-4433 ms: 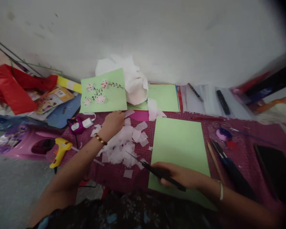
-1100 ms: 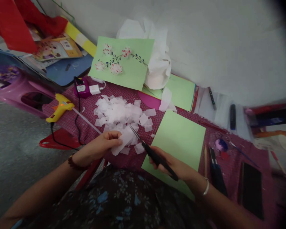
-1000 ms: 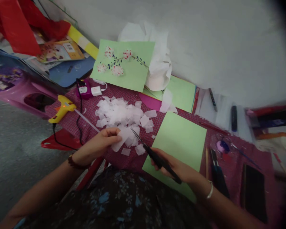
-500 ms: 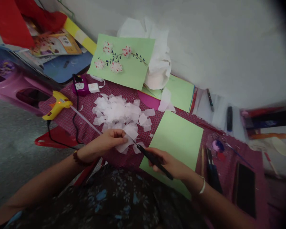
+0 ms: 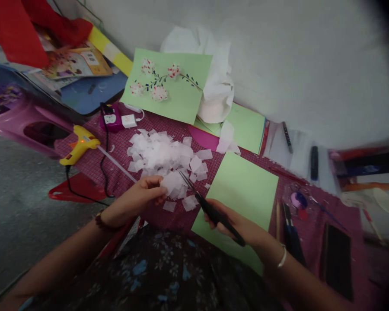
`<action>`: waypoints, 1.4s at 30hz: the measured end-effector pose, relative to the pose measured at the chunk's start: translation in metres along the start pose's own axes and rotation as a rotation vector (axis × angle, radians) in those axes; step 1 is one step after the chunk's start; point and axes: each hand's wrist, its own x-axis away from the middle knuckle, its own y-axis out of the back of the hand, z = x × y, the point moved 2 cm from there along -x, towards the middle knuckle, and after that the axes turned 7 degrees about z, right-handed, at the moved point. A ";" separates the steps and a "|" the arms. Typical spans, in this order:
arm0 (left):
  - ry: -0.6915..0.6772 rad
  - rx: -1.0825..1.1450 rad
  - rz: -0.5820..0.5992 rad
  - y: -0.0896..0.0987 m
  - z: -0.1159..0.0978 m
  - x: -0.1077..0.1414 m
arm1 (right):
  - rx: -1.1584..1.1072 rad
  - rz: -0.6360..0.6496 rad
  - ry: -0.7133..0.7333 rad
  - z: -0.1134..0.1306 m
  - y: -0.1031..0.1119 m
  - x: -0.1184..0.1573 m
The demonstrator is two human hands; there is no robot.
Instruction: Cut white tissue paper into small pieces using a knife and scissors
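Between the thumb and fingers of my left hand is a piece of thin white paper. My right hand grips black-handled scissors, whose blades point up and left, with the tips beside the held paper. Behind my left hand lies a heap of small white paper pieces. A few loose squares lie below the scissor blades. Partly under my right hand is a plain light green sheet.
A yellow glue gun with a black cord lies at the left edge of the table. Behind the heap stands a green sheet with paper flowers. At right are pens, a dark rectangular object and brushes.
The scissors and my right hand have moved slightly right and down, away from my left hand. My left hand has shifted a little left, and a loose white square now shows below it.
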 end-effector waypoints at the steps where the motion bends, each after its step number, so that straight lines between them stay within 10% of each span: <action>1: -0.028 0.007 -0.024 0.001 -0.001 0.000 | 0.016 0.002 -0.011 -0.001 0.000 0.002; 13: -0.046 -0.071 0.089 -0.009 -0.002 -0.002 | 0.094 0.047 -0.051 0.008 -0.006 -0.011; 20: -0.211 0.142 -0.085 -0.002 -0.010 0.005 | -0.045 0.091 -0.030 -0.008 -0.004 0.001; 42: -0.016 -0.334 0.011 0.003 -0.006 -0.002 | 0.066 0.069 0.006 0.005 -0.007 -0.012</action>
